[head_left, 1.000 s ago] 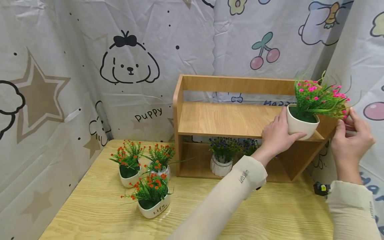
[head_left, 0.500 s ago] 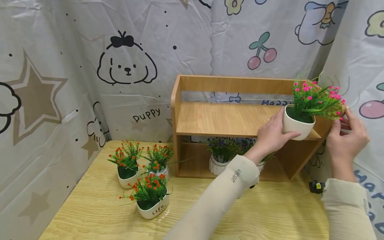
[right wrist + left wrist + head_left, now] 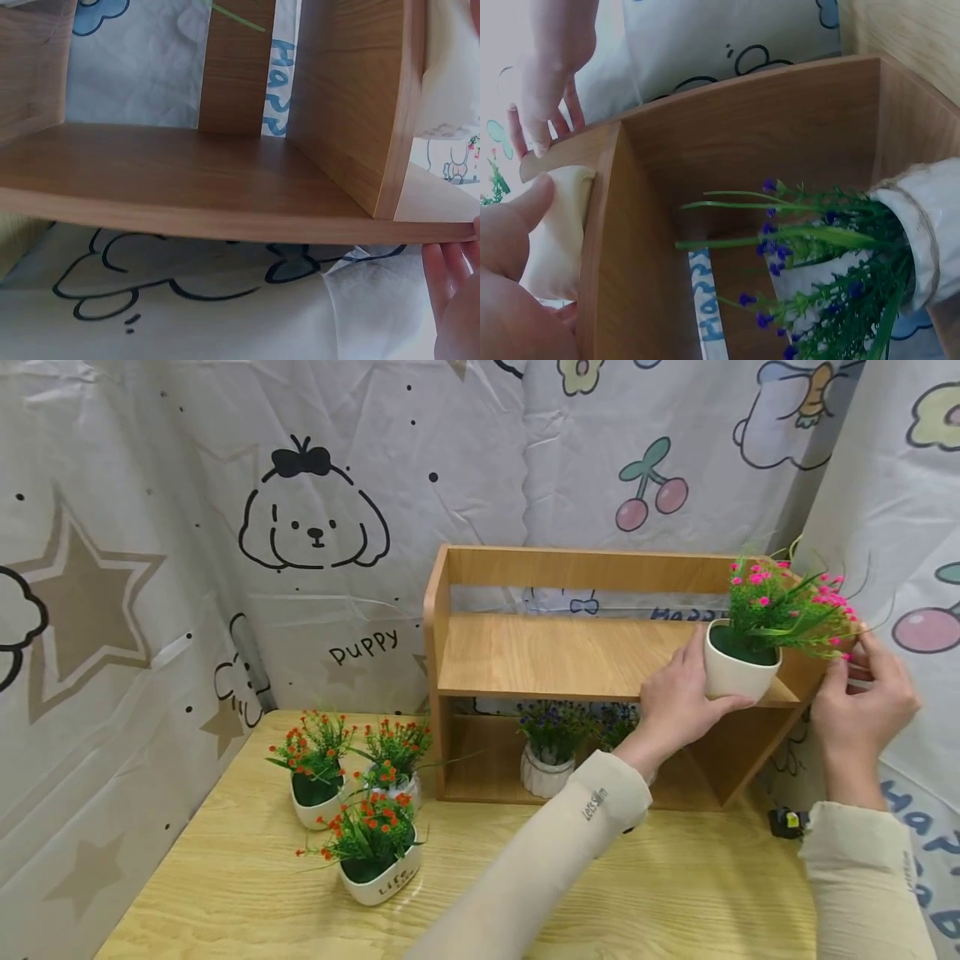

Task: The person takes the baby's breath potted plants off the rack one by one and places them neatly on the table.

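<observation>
In the head view my left hand (image 3: 678,706) grips a white flowerpot (image 3: 738,675) of artificial pink flowers (image 3: 795,602), thumb across its front. The pot is at the right end of the wooden shelf unit's upper board (image 3: 555,656); the left wrist view shows the pot (image 3: 559,240) against that board. My right hand (image 3: 866,706) holds the front edge of the unit's right side panel (image 3: 247,191), thumb on one side and fingers on the other. Leaves of the pink plant hang close to those fingers. The pot's underside is hidden.
Two purple-flowered plants occupy the lower compartment: one in a white pot (image 3: 546,770), another (image 3: 617,722) partly behind my left forearm. Several potted plants with orange flowers (image 3: 378,852) stand on the table's left side. A small black-and-yellow object (image 3: 787,822) lies by my right sleeve.
The head view has shifted a little, so the scene sits slightly further left in it. Both hands keep their holds, and the pot has hardly moved against the shelf unit.
</observation>
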Tool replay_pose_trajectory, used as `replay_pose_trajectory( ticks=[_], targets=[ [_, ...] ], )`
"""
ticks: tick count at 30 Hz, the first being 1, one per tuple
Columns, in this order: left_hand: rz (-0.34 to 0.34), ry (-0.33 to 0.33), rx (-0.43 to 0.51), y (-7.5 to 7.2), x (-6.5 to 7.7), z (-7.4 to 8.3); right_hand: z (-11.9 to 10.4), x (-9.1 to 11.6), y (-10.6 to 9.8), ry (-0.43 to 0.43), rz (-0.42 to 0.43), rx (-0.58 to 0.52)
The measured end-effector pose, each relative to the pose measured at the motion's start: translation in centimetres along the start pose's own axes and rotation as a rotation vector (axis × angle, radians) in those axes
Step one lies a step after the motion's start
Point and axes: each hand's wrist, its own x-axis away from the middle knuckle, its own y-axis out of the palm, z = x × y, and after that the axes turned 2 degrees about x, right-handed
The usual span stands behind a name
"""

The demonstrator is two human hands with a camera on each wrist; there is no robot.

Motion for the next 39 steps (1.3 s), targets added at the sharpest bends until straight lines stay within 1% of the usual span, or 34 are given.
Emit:
replay_pose_trajectory(
  ticks=[3, 6, 11, 14, 18, 25, 29, 32, 35, 37, 39],
  targets=[
    [-0.005, 0.011, 0.001, -0.2, 0.0, -0.4, -0.3, -0.1, 0.0, 0.002, 0.003, -0.017],
    [-0.026, 0.033, 0.019, -0.7, 0.2, -0.8, -1.1, 0.1, -0.2, 0.007, 0.014, -0.031],
    [-0.038, 0.075, 0.084, -1.7, 0.8, -1.6, -3.0, 0.6, -0.7, -0.001, 0.018, -0.030],
    [-0.034, 0.090, 0.138, -2.2, 1.4, -2.3, -3.7, 0.8, -0.9, -0.005, 0.020, -0.031],
    [-0.028, 0.094, 0.188, -3.0, 2.1, -3.3, -3.9, 1.0, -0.9, -0.007, 0.018, -0.040],
    [-0.021, 0.121, 0.242, -4.8, 3.2, -5.2, -4.1, 1.1, -0.7, -0.007, 0.000, -0.036],
    [-0.030, 0.116, 0.270, -5.7, 3.6, -6.2, -4.1, 1.1, -0.7, -0.009, 0.004, -0.025],
    [-0.048, 0.100, 0.263, -6.1, 3.7, -6.6, -3.9, 1.1, -0.7, -0.009, 0.003, -0.003],
    [-0.064, 0.078, 0.224, -6.2, 3.7, -6.5, -3.8, 1.2, -0.7, -0.004, 0.002, 0.001],
    [-0.050, 0.069, 0.184, -6.0, 3.7, -6.3, -3.8, 1.3, -0.8, -0.002, 0.001, -0.001],
    [-0.021, 0.051, 0.131, -5.6, 3.8, -6.1, -3.7, 1.4, -0.8, -0.001, 0.002, -0.007]
  ],
)
